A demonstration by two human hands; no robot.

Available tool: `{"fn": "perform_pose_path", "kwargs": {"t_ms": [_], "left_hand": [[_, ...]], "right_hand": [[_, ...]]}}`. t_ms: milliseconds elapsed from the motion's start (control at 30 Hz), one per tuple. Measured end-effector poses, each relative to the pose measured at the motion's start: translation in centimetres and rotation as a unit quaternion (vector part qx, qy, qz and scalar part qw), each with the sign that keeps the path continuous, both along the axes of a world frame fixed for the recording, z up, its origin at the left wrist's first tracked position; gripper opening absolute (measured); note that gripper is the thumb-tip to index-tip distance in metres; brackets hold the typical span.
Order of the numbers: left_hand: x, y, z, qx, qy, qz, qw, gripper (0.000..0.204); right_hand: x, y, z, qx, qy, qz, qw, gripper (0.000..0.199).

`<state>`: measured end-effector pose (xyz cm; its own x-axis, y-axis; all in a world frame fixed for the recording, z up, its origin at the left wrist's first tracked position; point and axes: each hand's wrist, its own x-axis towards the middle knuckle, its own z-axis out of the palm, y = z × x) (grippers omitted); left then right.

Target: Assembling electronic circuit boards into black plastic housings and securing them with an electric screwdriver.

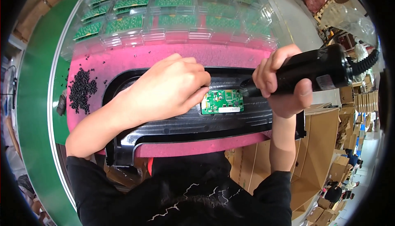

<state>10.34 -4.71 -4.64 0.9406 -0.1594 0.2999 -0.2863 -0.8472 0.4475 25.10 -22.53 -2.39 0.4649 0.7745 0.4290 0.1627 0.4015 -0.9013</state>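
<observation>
A black electric screwdriver (314,70) lies nearly level in my right hand (284,82), its fingers wrapped round the body. The tool's tip end points left, to the upper right corner of a green circuit board (222,101). That board sits inside a long black plastic housing (164,128). My left hand (175,84) is over the housing at the board's upper left corner, fingers curled and pinched together. Whatever those fingertips hold, if anything, is hidden. Under the housing is a pink mat (185,147).
To the left on the mat lies a pile of small black screws (82,90), with a few scattered around it. Clear plastic trays (173,32) with rows of green boards stand at the far side. A cardboard box (317,156) is at the right, below the screwdriver's cable (366,62).
</observation>
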Motion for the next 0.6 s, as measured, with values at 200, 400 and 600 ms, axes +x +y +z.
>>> {"fn": "perform_pose_path", "kwargs": {"t_ms": [200,400,600], "left_hand": [[-0.21,0.11,-0.15,0.000,0.012,0.000,1.000,0.011],[-0.23,0.05,0.05,0.019,0.016,0.000,1.000,0.012],[-0.31,0.27,-0.12,0.028,0.006,-0.010,1.000,0.014]], "right_hand": [[0.28,0.06,-0.17,0.020,0.018,0.014,1.000,0.054],[0.60,0.34,-0.12,0.015,-0.006,0.052,0.998,0.055],[-0.13,0.30,-0.19,0.037,0.025,-0.026,0.999,0.054]]}}
